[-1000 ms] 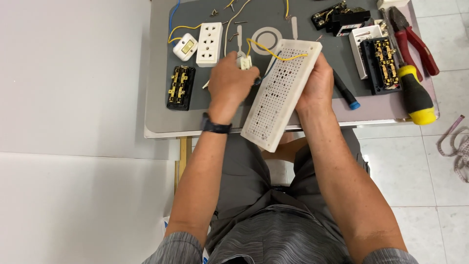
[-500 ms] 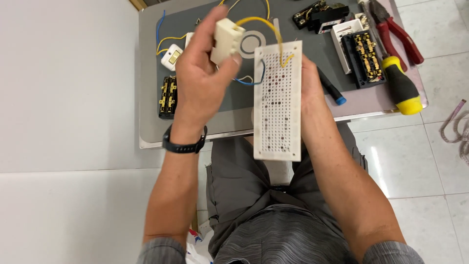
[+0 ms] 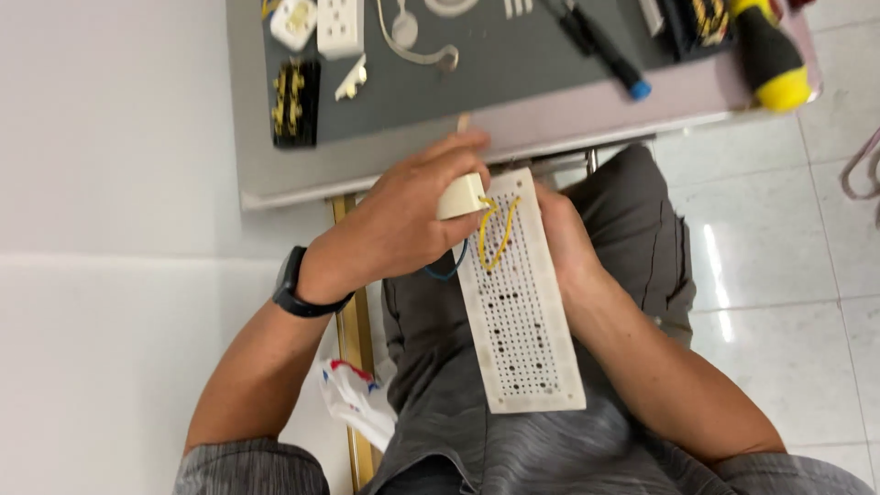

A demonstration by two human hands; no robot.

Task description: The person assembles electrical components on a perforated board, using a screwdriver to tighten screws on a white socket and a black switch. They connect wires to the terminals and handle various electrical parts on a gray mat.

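Note:
A long white perforated board point(image 3: 520, 316) lies over my lap, below the table's front edge. My right hand point(image 3: 561, 240) grips its right side near the top. My left hand point(image 3: 408, 218), with a black watch on the wrist, holds a small cream block point(image 3: 461, 195) at the board's top left corner. Yellow wires point(image 3: 495, 234) loop from the block onto the board. A blue wire point(image 3: 446, 271) hangs under my left hand.
The grey table point(image 3: 513, 115) above holds white sockets point(image 3: 339, 26), a black-and-brass part point(image 3: 294, 103), a blue-tipped tool point(image 3: 605, 50) and a yellow-ended screwdriver handle point(image 3: 770, 60). A crumpled white bag point(image 3: 356, 401) lies by my left arm. White tiled floor is on the right.
Both hands have brought the board and the cream block down from over the table to my lap. The block now sits against the board's top corner.

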